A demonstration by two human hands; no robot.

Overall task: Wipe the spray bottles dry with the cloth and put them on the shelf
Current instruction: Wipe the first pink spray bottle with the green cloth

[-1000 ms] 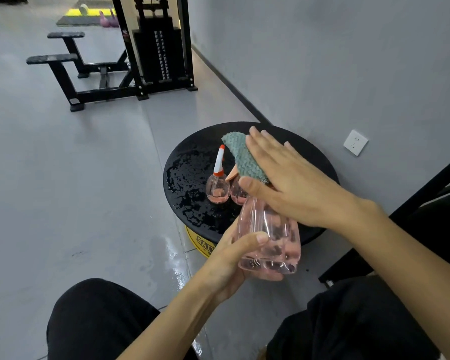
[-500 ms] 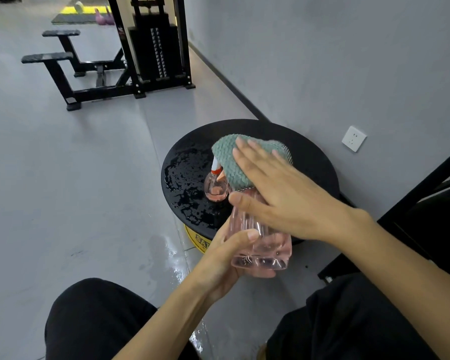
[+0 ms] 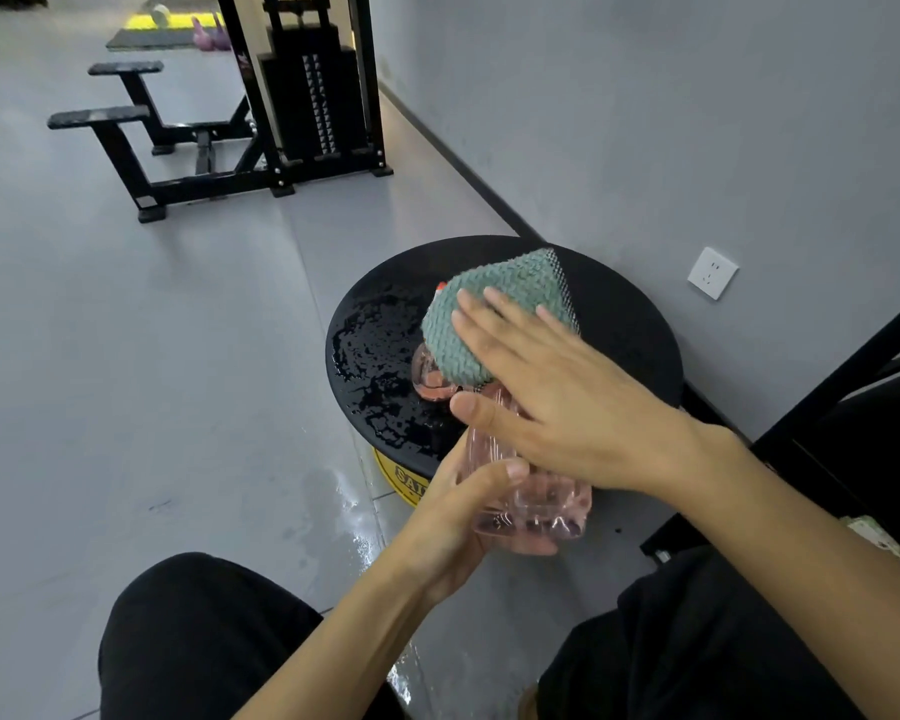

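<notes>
My left hand [image 3: 453, 517] grips the base of a clear pink spray bottle [image 3: 528, 504], tilted away from me over the near edge of a round black table [image 3: 624, 324]. My right hand [image 3: 557, 392] lies flat with straight fingers on a green cloth [image 3: 489, 314], pressing it over the bottle's upper part; the bottle's head is hidden under the cloth. A second pink bottle [image 3: 430, 371] stands on the wet table just behind, mostly covered by the cloth, with a bit of its red-orange nozzle [image 3: 441, 286] showing.
Water is pooled on the table's left half [image 3: 380, 356] and on the floor [image 3: 354, 517] below it. A black frame [image 3: 853, 371] rises at the right by the wall. A black weight machine [image 3: 302, 85] and benches stand far back. My knees are at the bottom.
The cloth has spread out and slid further up over the bottle's top, now covering most of the second bottle behind. My right hand moved forward with it.
</notes>
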